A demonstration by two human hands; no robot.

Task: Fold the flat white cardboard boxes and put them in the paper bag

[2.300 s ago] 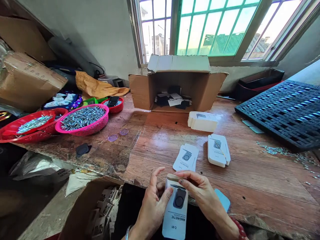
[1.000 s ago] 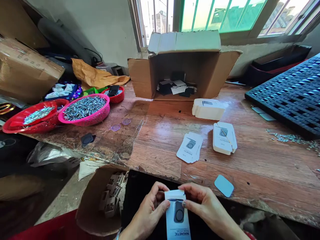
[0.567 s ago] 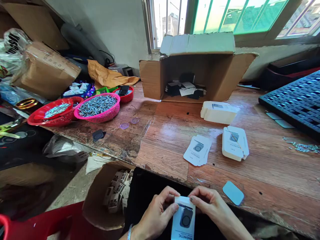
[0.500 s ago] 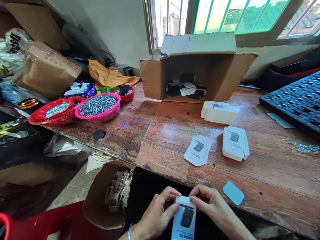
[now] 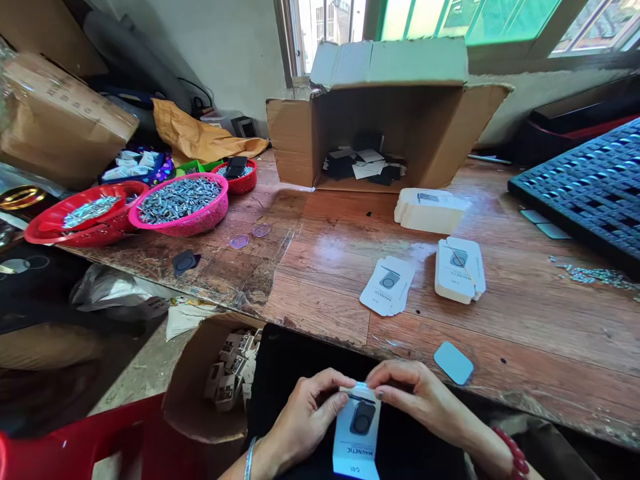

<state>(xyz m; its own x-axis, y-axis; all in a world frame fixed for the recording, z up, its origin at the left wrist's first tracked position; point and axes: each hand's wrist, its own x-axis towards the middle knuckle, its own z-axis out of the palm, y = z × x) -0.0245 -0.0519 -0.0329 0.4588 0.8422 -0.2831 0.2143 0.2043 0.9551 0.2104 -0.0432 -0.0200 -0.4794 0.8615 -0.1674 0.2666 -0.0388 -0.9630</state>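
Note:
Near the bottom centre, a white printed box (image 5: 356,433) with a picture of a dark device and the word MAGNETIC is held over dark cloth, in front of the table edge. My left hand (image 5: 307,417) pinches its upper left corner between thumb and fingers. At the upper right corner, my right hand (image 5: 417,393) grips the same box with thumb and fingertips. Beyond the hands lie a fanned pile of printed cards (image 5: 388,285), a stack of printed cards with a band (image 5: 459,270), and a light blue rounded card (image 5: 453,363).
An open carton (image 5: 293,143) stands at the back with black and white pieces inside. A pink basket of metal parts (image 5: 183,205) and red baskets (image 5: 93,217) are at left. A floor carton (image 5: 187,393) holds small boxes. A black grid tray (image 5: 585,187) is at right.
The view has shifted, so table items appear higher and further left. More of the held box's lower end shows, including its C-01 print. Both hands still hold its top corners.

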